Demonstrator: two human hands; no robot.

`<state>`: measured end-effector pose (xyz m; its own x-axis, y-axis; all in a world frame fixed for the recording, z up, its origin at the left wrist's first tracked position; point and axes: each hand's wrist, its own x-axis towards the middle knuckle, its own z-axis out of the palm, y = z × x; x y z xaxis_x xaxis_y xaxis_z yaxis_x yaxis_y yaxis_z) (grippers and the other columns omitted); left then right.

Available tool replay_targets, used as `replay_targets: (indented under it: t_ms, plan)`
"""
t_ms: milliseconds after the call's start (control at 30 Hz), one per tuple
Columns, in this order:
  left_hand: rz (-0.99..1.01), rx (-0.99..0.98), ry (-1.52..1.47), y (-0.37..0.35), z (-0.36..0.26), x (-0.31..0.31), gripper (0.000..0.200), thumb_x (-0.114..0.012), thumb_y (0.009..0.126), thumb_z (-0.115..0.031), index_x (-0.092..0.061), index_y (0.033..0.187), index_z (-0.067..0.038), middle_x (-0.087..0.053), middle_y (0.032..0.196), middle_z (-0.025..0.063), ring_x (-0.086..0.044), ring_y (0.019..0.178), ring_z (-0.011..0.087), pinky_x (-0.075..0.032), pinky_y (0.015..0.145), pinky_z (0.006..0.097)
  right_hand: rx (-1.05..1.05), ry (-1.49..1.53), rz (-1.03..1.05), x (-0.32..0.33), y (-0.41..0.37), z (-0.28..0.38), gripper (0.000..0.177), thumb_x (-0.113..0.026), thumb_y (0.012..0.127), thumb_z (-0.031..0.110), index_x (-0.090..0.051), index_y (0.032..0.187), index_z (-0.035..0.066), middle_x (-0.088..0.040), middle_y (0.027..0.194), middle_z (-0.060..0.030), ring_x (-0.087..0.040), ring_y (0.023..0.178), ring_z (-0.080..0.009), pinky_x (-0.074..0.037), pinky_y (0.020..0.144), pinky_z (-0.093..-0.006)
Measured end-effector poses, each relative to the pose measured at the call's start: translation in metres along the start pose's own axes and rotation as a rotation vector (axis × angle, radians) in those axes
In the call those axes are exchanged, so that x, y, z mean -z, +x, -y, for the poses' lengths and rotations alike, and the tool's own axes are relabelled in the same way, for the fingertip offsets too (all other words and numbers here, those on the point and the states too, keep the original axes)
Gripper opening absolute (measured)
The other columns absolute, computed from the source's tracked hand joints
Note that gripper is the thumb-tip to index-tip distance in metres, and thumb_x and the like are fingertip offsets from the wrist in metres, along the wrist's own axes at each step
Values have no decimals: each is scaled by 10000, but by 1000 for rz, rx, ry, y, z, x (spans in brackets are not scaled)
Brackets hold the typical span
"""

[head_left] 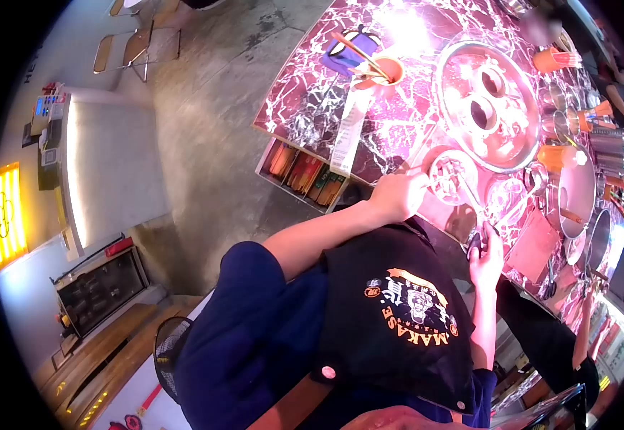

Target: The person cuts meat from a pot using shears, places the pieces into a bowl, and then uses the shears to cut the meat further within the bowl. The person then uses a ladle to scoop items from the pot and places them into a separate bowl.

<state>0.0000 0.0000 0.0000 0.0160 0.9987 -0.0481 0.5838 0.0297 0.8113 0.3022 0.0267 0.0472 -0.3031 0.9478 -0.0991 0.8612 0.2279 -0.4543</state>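
Observation:
My left hand (400, 195) is closed at the near left rim of a small round bowl (439, 153) and seems to grip it. Pale cut pieces of food (449, 175) lie in the bowl. In my right hand (488, 256) is a pair of scissors (475, 246) with dark handles, its metal blades angled up over the bowl's right side. Strong pink light washes out detail around the blades. Beyond the bowl stands a large round metal tray (449, 132), with two dark-filled cups (482, 113) and light-coloured food in it.
An orange cup with sticks (391, 70), a blue pouch (348, 59) and a paper slip (350, 132) lie on the marbled table (297, 93). Below its edge is an open drawer of packets (305, 175). To the right are a reddish board (532, 245), a large pan (577, 193) and an orange container (557, 156).

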Motion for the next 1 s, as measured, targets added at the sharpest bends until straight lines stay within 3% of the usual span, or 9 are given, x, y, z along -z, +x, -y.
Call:
replay_targets:
  t_ms: [100,167,267,467,667,700,767,900,1000]
  plan:
    - [-113,-96,-27,11,14,23,153,-630,916,-203,-673,1024,-105,-685,841,194,-665,764,413,-516,657,492,-6,131,-97,-45,31,-34,579,-667,806,-11,-559,1365,92,-633,1170,-166,-666,964,-291,-545,852,-382]
    - [1,25,-43,13,-7,6,212,-635,917,-177,-692,1107,-102,-699,892,189,-683,806,398,-536,695,468,-221,52,-51,11,38,-36,571,-674,811,21,-554,1366,87,-637,1173,-172,-662,1017,-298,-533,886,-384]
    - [-23,101,-211,18,-8,0,227,-577,887,-132,-688,1080,-87,-688,851,193,-674,778,396,-514,655,439,-205,117,-147,35,70,-74,581,-670,818,50,-538,1380,109,-638,1190,-186,-661,1019,-316,-520,909,-408]
    - [0,253,-319,41,-12,-5,208,-654,959,-206,-696,1069,-35,-682,743,116,-643,636,149,-492,603,303,-153,80,-176,56,187,-124,486,-664,791,149,-572,1266,107,-681,1091,-200,-661,1054,-369,-515,920,-435]
    - [-151,266,-385,64,-8,-24,204,-641,971,-164,-700,1085,-6,-721,822,102,-666,729,114,-516,666,271,-457,-15,133,47,338,-178,625,-667,833,395,-554,1374,104,-651,1300,-191,-620,1218,-338,-465,1046,-410]
    - [-205,264,-413,68,-7,-26,203,-642,971,-156,-700,1086,0,-726,843,97,-665,746,109,-516,677,266,-487,15,107,37,357,-191,561,-676,874,345,-573,1320,20,-714,1059,-184,-695,928,-280,-554,755,-405]
    - [-223,259,-441,76,-19,-22,198,-641,972,-133,-695,1091,15,-720,853,76,-645,761,88,-508,689,252,-519,248,135,29,380,-215,523,-667,896,328,-579,1310,22,-704,942,-135,-659,788,-234,-515,603,-369]
    - [-259,321,-472,70,-8,-23,196,-646,970,-115,-689,1104,22,-698,832,55,-619,758,62,-492,681,229,-629,404,229,54,372,-190,502,-658,909,299,-572,1318,21,-681,860,-91,-615,703,-184,-470,559,-327]
    - [-251,365,-390,61,0,-24,198,-648,966,-138,-695,1093,6,-719,837,90,-654,759,99,-514,678,264,-393,253,217,44,375,-207,454,-664,903,316,-637,1265,42,-695,863,-90,-639,722,-196,-502,645,-340]
